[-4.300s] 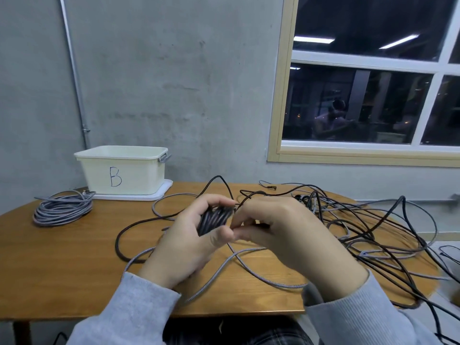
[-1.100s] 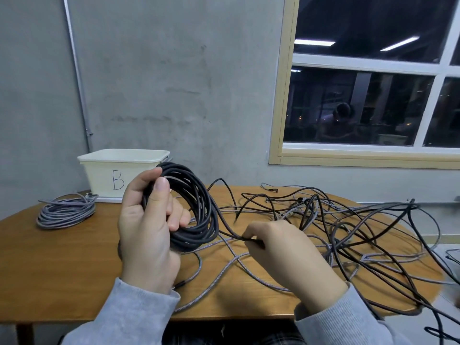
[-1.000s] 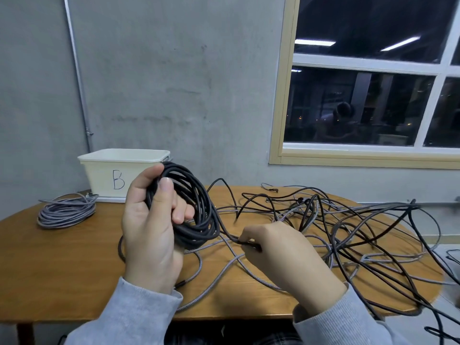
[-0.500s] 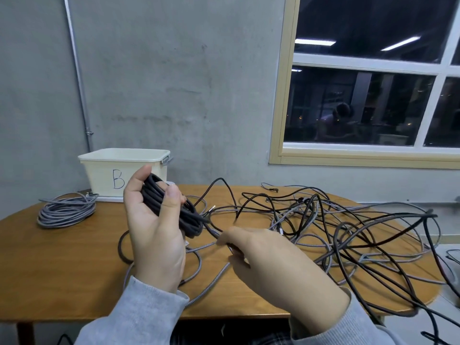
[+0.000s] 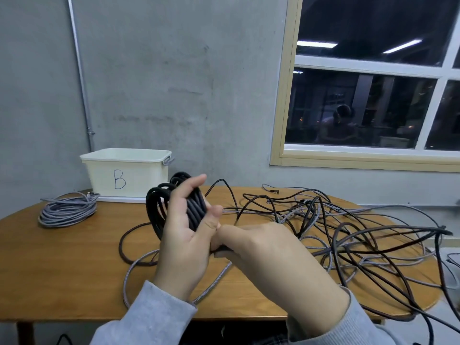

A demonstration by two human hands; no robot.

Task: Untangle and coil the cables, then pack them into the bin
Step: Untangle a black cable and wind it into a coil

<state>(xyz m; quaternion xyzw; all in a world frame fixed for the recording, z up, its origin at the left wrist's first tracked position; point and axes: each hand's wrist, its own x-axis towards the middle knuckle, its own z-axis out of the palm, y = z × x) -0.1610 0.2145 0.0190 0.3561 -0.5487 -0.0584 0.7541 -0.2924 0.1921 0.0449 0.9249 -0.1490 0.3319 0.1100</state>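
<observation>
Left hand grips the black coil (upright), right hand pinching its cable end.

A cream plastic bin is bearing a dark handwritten "B"; a grey braided cable coil is lying on the honey-brown wooden table.

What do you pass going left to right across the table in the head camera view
Coiled grey cable → white bin marked B → black coil gripped in the left hand → right hand → tangle of black and grey cables.
</observation>
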